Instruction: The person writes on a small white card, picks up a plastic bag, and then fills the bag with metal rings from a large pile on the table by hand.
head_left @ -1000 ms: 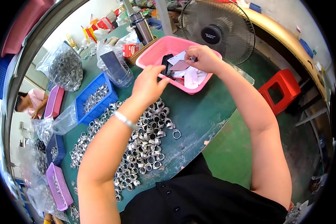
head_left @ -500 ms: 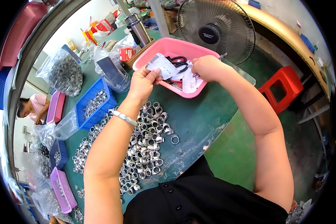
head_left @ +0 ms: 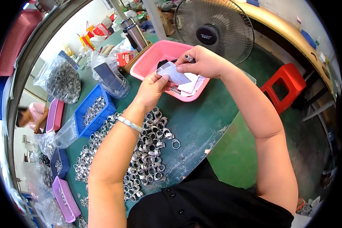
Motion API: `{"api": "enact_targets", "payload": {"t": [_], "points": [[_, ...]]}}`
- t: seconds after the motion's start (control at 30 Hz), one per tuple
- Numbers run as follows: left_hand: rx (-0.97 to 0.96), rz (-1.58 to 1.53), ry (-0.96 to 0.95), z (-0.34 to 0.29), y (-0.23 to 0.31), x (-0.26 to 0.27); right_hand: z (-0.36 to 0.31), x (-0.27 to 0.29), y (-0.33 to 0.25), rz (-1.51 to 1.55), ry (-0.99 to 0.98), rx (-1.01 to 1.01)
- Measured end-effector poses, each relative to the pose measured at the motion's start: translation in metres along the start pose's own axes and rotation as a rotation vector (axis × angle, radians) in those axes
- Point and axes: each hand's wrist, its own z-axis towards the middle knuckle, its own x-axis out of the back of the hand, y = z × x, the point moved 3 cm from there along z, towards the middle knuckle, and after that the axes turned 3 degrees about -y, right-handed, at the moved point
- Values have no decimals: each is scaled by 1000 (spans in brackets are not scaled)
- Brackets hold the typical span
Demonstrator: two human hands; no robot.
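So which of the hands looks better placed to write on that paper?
Probably the right hand: it grips what looks like a pen, close to the paper. The left hand pinches the paper's edge, so it could steady it.

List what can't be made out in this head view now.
All in the head view:
Dark pen-like object: one end, hidden by the right hand.
White paper: its marks, too small to read.
Pink basket: some contents, behind the white paper and left hand.
Ring pile: part of it, behind the left forearm.
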Motion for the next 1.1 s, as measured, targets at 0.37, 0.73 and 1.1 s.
{"api": "enact_targets", "payload": {"t": [0.37,0.73,1.1], "points": [[-1,-8,-71,-3,-2,1,3,-10,3,235,-70,-99],[-5,-18,-76,-7,-3,6,5,-16,-4,239,-121,-110],[32,-334,-62,-8,6,-16,16,-23,3,-278,-6,153]]}}
